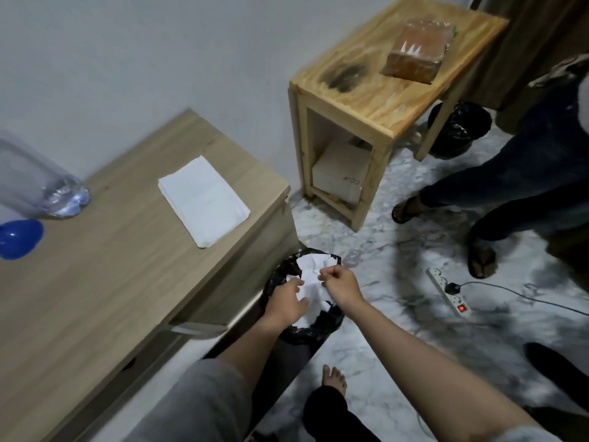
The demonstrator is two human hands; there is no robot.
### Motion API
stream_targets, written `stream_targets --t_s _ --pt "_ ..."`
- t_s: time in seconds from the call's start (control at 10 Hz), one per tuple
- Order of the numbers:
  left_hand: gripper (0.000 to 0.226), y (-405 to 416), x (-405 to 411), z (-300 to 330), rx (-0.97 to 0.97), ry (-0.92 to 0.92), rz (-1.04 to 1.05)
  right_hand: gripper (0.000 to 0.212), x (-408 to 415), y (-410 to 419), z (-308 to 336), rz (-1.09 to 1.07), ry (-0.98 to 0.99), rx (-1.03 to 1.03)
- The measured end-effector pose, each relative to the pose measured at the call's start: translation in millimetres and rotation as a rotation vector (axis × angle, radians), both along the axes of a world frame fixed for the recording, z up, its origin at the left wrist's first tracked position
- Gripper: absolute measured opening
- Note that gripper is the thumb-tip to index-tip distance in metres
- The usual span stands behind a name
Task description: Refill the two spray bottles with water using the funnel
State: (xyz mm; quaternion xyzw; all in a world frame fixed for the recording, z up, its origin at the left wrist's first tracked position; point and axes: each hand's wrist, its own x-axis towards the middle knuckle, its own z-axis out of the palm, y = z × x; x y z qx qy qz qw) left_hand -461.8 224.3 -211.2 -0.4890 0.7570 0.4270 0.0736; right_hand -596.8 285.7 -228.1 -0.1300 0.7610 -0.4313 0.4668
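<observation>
reaching down over a black-lined bin (306, 327) on the marble floor (382, 355), both hands meet above crumpled white paper (310, 282) that fills its mouth. the left hand (287, 303) has its fingers loosely spread and lies against the paper's left side, gripping nothing that can be made out. the right hand (341, 287) is curled, its fingertips pinching the paper's upper right edge. left of the bin stands a pale wooden desk (105, 282); on it lies a folded white cloth (204, 200), and at its far left edge a clear plastic bottle (47, 186) stands with a blue funnel (19, 239) just near of it, both cut off by the frame. no spray bottle can be picked out. farther right is a small wooden side table (376, 100) bearing a brown wrapped packet (417, 52). a white power strip (447, 291) lies on the floor at right, near another person's sandalled feet (481, 260).
</observation>
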Motion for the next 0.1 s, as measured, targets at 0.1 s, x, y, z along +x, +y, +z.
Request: stream_targets --t_s 0.1 --pt "0.046 1.1 10.5 -2.3 -0.014 0.025 0.031 0.018 6.5 -4.4 -3.3 0.047 0.035 0.016"
